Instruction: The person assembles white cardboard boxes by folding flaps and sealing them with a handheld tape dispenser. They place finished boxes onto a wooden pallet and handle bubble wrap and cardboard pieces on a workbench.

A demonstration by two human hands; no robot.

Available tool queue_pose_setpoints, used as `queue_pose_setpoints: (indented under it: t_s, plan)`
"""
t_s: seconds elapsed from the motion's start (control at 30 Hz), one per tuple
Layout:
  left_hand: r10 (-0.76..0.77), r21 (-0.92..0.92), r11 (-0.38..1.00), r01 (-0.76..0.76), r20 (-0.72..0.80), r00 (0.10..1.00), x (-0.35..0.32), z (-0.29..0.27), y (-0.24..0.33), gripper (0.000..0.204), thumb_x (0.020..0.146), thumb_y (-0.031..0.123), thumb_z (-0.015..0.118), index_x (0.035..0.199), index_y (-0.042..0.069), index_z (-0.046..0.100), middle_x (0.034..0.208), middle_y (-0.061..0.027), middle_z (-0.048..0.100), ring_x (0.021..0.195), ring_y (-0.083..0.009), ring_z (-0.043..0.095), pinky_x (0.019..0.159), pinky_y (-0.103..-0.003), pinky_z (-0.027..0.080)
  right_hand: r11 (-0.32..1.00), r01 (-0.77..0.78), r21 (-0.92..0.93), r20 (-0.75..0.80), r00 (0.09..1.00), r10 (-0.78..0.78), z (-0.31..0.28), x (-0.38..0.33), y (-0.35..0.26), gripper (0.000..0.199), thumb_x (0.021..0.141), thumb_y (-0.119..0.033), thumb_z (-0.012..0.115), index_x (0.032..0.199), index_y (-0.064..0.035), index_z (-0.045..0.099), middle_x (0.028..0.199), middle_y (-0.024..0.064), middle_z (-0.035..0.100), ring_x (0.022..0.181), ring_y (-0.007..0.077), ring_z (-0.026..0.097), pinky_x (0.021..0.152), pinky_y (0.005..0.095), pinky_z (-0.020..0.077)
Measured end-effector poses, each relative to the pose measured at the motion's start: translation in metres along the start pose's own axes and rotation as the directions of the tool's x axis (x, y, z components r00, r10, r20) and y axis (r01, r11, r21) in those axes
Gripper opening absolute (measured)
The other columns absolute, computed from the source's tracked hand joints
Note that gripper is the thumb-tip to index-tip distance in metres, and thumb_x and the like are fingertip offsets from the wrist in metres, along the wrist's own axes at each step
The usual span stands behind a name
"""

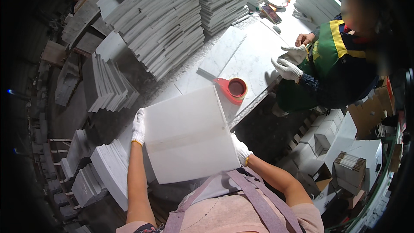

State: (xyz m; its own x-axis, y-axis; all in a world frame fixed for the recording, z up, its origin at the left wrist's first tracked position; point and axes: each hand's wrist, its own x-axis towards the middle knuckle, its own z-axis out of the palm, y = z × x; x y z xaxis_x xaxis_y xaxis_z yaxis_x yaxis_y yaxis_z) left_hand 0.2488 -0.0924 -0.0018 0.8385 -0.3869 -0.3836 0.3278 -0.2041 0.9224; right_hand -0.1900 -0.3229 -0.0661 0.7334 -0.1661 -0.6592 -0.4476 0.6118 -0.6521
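Far left: leaning tile stacks (108, 82) and more stacks lower down (92, 177), dim, edges hard to read. Left hand (138, 126), white glove, fingers wrapped over the left edge of a large white slab (187, 136), held up tilted in front of the apron (241, 198). Right hand (240, 150), also gloved, grips the slab's lower right corner, fingers curled behind it so only knuckles show. Slab sits just above the near end of the marble worktable (254, 56). Judgement: keep both grips level and opposite, weight close to the body, and clear the red cup of dark liquid (236, 88) just beyond the top right corner. Right: a co-worker's gloved hands (288, 64) rest at the table edge. Slab hides the table under it; boxes (345, 155) at right partly cut off.
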Motion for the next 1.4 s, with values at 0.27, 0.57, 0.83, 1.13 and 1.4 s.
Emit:
queue_pose_setpoints:
  t_s: [0.27, 0.57, 0.83, 1.13, 1.4]
  plan:
    - [0.000, -0.269, 0.960, 0.081, 0.290, 0.957, 0.031, 0.001, 0.001, 0.033, 0.108, 0.043, 0.062, 0.096, 0.013, 0.065, 0.086, 0.0053, 0.064, 0.076, -0.0097, 0.061, 0.072, -0.030, 0.055, 0.535, 0.361, -0.764, 0.108, 0.889, -0.445, 0.020, -0.035, -0.054, 0.051, 0.090, -0.032, 0.078, 0.130, -0.0007, 0.068, 0.119, 0.0172, 0.073, 0.105, 0.0300, 0.070, 0.091, 0.0421, 0.0561]
    - [-0.044, -0.248, 0.960, 0.127, 0.316, 0.948, 0.029, 0.016, 0.015, 0.044, 0.107, 0.052, 0.060, 0.082, 0.016, 0.060, 0.076, 0.0069, 0.058, 0.068, -0.0077, 0.056, 0.065, -0.029, 0.051, 0.937, 0.348, -0.006, -0.105, 0.932, -0.347, 0.052, -0.038, -0.022, 0.046, 0.106, -0.024, 0.059, 0.146, -0.0004, 0.057, 0.137, 0.0166, 0.066, 0.122, 0.0242, 0.064, 0.105, 0.0371, 0.0523]
    - [-0.144, -0.295, 0.934, 0.203, 0.211, 0.967, 0.023, 0.011, 0.019, 0.066, 0.106, 0.065, 0.049, 0.108, 0.003, 0.073, 0.101, -0.0080, 0.076, 0.094, -0.0213, 0.072, 0.090, -0.037, 0.059, 0.735, -0.056, 0.676, -0.212, 0.940, 0.266, 0.072, -0.067, -0.036, 0.060, 0.116, -0.050, 0.028, 0.142, -0.0040, 0.058, 0.129, 0.0089, 0.068, 0.115, 0.0207, 0.065, 0.098, 0.0352, 0.0546]
    - [-0.204, -0.124, 0.960, 0.250, 0.299, 0.932, 0.047, 0.005, 0.002, 0.074, 0.108, 0.066, 0.043, 0.109, -0.001, 0.075, 0.097, -0.0113, 0.077, 0.087, -0.0243, 0.072, 0.085, -0.036, 0.059, 0.823, 0.087, -0.562, -0.543, 0.711, -0.446, 0.118, -0.109, -0.054, 0.063, 0.102, -0.045, 0.067, 0.147, -0.0030, 0.052, 0.130, 0.0177, 0.066, 0.120, 0.0293, 0.064, 0.104, 0.0390, 0.0500]
    - [-0.282, -0.191, 0.933, 0.306, 0.146, 0.948, 0.032, 0.008, 0.003, 0.072, 0.109, 0.064, 0.044, 0.116, -0.002, 0.074, 0.100, -0.0096, 0.075, 0.090, -0.0233, 0.070, 0.088, -0.037, 0.058, 0.785, 0.245, -0.570, -0.455, 0.701, -0.549, 0.117, -0.107, -0.084, 0.072, 0.097, -0.061, 0.068, 0.131, 0.0021, 0.059, 0.106, 0.0161, 0.071, 0.095, 0.0256, 0.071, 0.086, 0.0369, 0.0554]
